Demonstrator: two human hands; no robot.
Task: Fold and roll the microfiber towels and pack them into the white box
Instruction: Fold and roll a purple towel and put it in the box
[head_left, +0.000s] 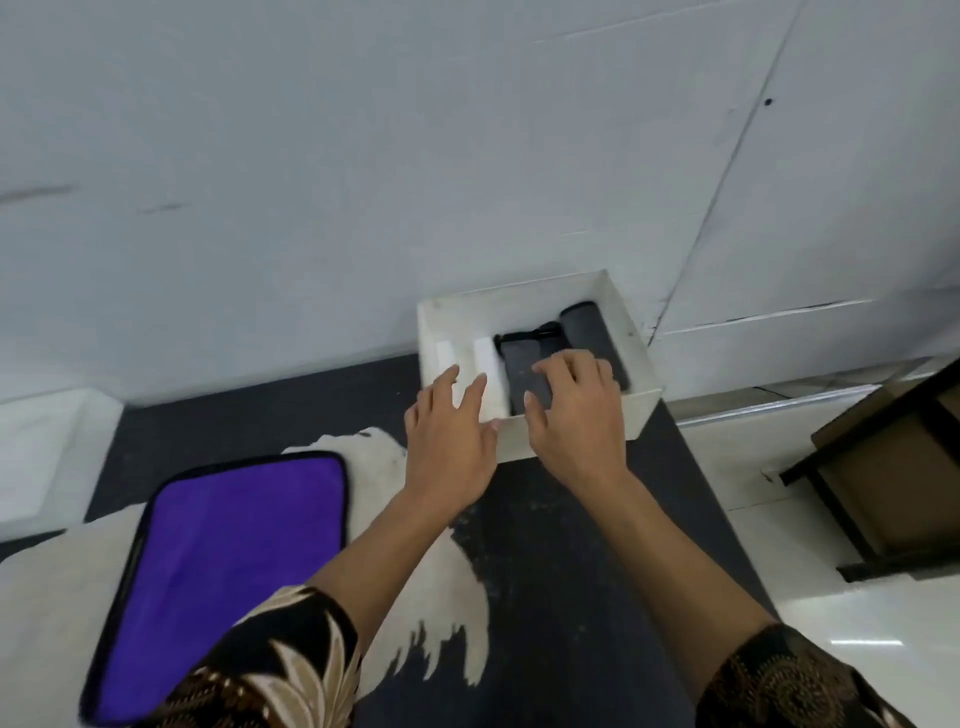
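Observation:
The white box (613, 312) stands open on the dark mat against the wall. Inside it lie dark rolled towels: one (524, 358) in the middle and another (587, 319) along the right wall. The left part of the box holds white pieces (485, 356). My right hand (576, 410) hovers over the middle dark roll with fingers spread, holding nothing. My left hand (452, 431) reaches over the box's front left corner, fingers apart and empty. A purple towel (228, 571) with black trim lies flat at the lower left.
The purple towel rests on a white fluffy cloth (431, 597) spread over the dark mat (561, 597). A dark-framed stand holding a cardboard box (893, 467) is on the right. A white wall rises just behind the box.

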